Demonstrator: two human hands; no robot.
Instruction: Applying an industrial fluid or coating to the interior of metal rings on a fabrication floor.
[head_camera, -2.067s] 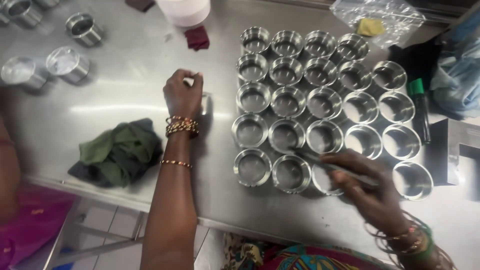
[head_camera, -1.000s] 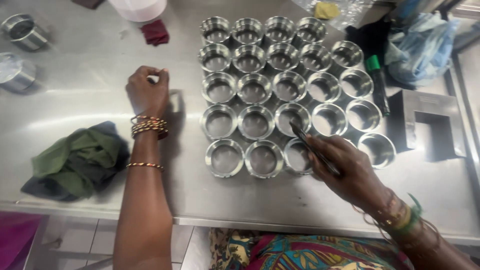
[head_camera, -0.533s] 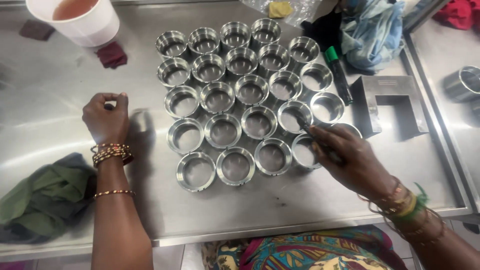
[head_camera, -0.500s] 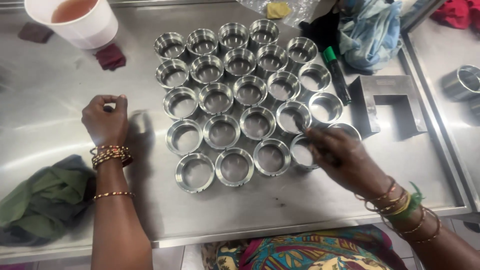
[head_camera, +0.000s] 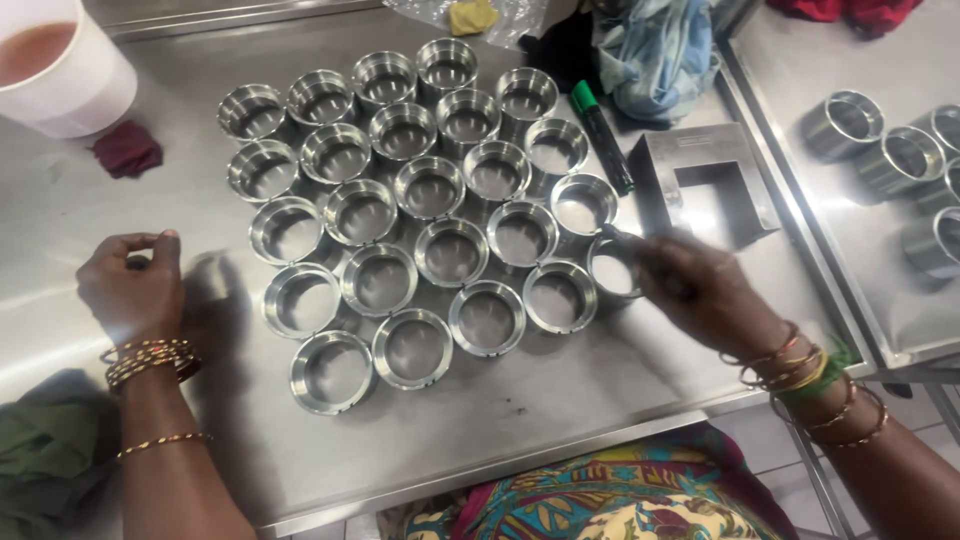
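Several short shiny metal rings (head_camera: 452, 251) stand in tight rows on a steel table (head_camera: 560, 400). My right hand (head_camera: 700, 292) is closed around a thin dark stick-like tool, blurred by motion. The tool's tip sits at the rim of the rightmost ring of the near rows (head_camera: 612, 270). My left hand (head_camera: 130, 290) rests on the table left of the rings, its fingers curled against the thumb. Whether it pinches something small is hidden. Bangles circle both wrists.
A white cup of reddish liquid (head_camera: 55, 70) and a dark red rag (head_camera: 126, 150) sit far left. A green marker (head_camera: 600, 135), a square metal bracket (head_camera: 705, 185) and a blue bag (head_camera: 655, 50) lie right of the rings. More rings (head_camera: 860, 125) stand on the right table, a green cloth (head_camera: 40, 470) near left.
My right hand moved with the tool from a front-row ring to the rightmost ring. My left hand stayed curled in place. The view shifted over the rings.
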